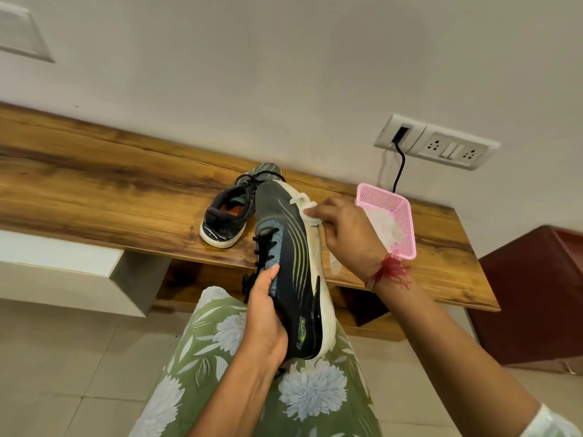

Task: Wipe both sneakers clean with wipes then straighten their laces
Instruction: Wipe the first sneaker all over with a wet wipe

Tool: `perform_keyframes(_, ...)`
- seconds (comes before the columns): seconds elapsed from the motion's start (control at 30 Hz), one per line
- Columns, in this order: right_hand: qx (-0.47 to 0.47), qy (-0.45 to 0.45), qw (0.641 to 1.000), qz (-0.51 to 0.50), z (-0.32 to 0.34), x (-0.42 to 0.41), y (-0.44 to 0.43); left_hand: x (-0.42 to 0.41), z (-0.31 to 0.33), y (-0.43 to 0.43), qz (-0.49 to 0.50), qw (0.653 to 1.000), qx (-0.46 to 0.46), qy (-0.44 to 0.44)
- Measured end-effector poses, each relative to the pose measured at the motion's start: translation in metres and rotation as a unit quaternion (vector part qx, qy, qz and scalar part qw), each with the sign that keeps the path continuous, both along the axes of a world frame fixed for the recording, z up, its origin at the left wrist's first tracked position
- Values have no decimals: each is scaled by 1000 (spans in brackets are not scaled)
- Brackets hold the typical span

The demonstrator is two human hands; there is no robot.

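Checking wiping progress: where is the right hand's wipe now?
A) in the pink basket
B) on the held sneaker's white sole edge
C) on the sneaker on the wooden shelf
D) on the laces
B: the right hand holds the wipe against the white sole of the held sneaker.

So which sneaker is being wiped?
The sneaker in the left hand; the right hand holds a wipe against its white sole. The other sneaker sits on the shelf.

Wipe [310,212] against held sneaker's [288,266] sole
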State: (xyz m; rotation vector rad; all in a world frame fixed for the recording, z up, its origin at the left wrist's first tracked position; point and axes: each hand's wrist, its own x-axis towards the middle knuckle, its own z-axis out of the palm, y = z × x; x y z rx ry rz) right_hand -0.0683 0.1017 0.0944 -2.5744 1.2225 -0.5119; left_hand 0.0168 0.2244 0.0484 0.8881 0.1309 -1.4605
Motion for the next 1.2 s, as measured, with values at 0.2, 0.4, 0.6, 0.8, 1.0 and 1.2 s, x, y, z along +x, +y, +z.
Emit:
perform_keyframes(0.2, 50, 61, 996, 32, -18, -29, 57, 9, -3, 0, 35, 999, 10, 22)
perform_keyframes(0.4, 137, 95, 983, 79, -12, -49, 90, 15, -3, 0, 44, 999, 16, 5)
perform_keyframes(0.6, 37, -182, 975, -121, 4, -28, 60, 12, 0, 0, 34, 999, 23, 10)
perform_keyframes(0.8, 18, 18, 1000, -18, -23, -11, 64, 10, 1, 1, 54, 998, 7, 29)
perform_keyframes(1.0, 0, 64, 998, 2, -34, -29, 104, 20, -1, -1, 83, 991, 13, 105)
perform_keyframes(1.2, 49, 89, 995, -12, -23, -53, 128, 19, -3, 0, 76, 993, 20, 91)
